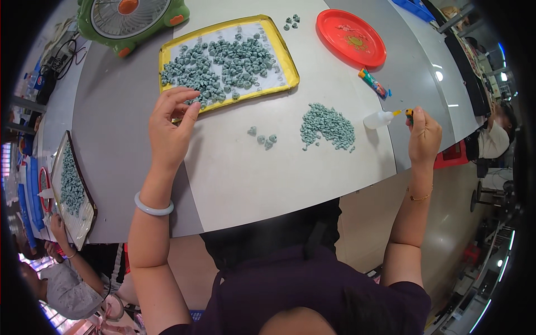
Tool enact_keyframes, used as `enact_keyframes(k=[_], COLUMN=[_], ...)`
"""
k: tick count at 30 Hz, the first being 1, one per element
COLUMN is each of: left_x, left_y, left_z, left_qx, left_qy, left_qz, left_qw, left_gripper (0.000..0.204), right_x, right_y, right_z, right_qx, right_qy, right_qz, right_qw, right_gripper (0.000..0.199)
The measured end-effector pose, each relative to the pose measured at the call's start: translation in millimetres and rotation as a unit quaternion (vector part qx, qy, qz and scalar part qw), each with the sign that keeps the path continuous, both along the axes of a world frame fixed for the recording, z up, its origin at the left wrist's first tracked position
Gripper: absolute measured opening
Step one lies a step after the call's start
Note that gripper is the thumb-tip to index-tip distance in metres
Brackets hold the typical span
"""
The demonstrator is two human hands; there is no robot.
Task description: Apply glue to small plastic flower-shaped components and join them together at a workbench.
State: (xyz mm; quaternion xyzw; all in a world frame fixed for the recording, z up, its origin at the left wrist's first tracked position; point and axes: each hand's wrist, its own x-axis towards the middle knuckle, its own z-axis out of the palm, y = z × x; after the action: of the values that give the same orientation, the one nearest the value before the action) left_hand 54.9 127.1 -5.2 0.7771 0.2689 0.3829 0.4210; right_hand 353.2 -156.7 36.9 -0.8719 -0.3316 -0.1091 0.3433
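My left hand reaches over the near left corner of a yellow-rimmed tray. Its thumb and fingers are apart, close to the grey-green pieces heaped on the tray's white lining. At the right, my right hand is closed on a small dark thing with yellow-orange on it; the fingers partly hide it. Just left of that hand, a white squeeze bottle lies with its yellow tip toward the fingers. A pile of smaller grey-green pieces and several loose larger ones lie between my hands.
A green fan stands at the far left. On the far right are a red plate and a colourful tube. Several more pieces lie beyond the tray. Left, another person's hand is beside a second tray.
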Motion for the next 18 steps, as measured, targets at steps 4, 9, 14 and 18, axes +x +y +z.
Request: enact_keyframes(k=[4,9,14,18], left_x=[-0.1,-3.1,4.3,-2.2], left_y=[0.1,0.1,0.6,-1.2], left_z=[1.4,-0.2,5.8,6.9], left_qx=[0.008,0.003,0.002,0.010], left_qy=[-0.009,0.000,-0.007,-0.001], left_qz=[0.000,0.011,0.001,0.008], left_qw=[1.000,1.000,1.000,1.000], left_gripper=[0.014,0.014,0.014,0.014], right_x=[0.3,23.7,136.2,146.2], right_y=[-0.3,6.0,-23.7,-14.4], right_z=[0.9,-9.1,-61.8,-69.7], right_qx=[0.004,0.003,-0.066,-0.124], right_qy=[0.004,0.035,-0.112,-0.240], right_qz=[0.002,-0.050,-0.046,-0.042], right_qw=[1.000,0.998,0.990,0.962], right_gripper=[0.041,0.040,0.036,0.031])
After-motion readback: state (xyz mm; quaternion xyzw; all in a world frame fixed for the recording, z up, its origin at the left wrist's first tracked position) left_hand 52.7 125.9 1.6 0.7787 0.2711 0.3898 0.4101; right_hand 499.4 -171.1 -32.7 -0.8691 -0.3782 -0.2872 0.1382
